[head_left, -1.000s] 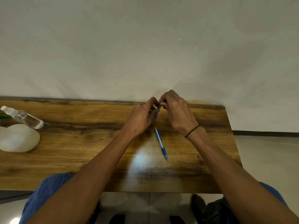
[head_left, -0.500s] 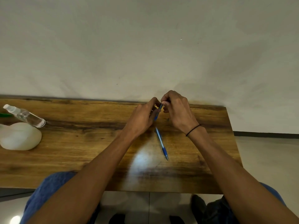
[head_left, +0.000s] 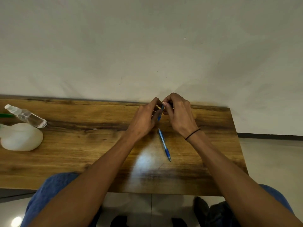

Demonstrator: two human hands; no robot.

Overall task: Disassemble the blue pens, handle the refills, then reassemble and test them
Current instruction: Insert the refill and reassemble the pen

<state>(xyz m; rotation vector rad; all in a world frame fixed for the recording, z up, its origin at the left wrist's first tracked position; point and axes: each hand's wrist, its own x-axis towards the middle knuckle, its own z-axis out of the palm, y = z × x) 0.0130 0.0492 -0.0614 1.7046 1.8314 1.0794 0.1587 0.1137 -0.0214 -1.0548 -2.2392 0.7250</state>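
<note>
We worked at a wooden table [head_left: 82, 145] set against a plain wall [head_left: 147, 46], with both of our hands raised together near the far edge of the tabletop. Our left hand [head_left: 144, 118] had its fingers curled around the lower part of a blue pen [head_left: 160, 113], and our right hand [head_left: 177, 113] pinched the upper end of that same pen between thumb and fingertips, so both hands were closed on the one pen. The pen stood steeply tilted between the two hands; only a short blue section of it showed, and we could not tell whether its parts were joined or separated. A second blue pen [head_left: 164, 144] lay flat on the table just below the hands, well inside the tabletop, with its darker blue grip and metal tip pointing toward us and its other end pointing toward the held pen; neither hand touched it. A thin black band [head_left: 192, 134] circled our right wrist. At the left end of the table a clear spray bottle [head_left: 26, 115] lay tilted, resting on a white rounded object [head_left: 22, 137], and a green item [head_left: 5, 115] showed at the left edge of the view beside the bottle's nozzle. Our blue-clad knees [head_left: 49, 190] showed below the near edge of the table.
</note>
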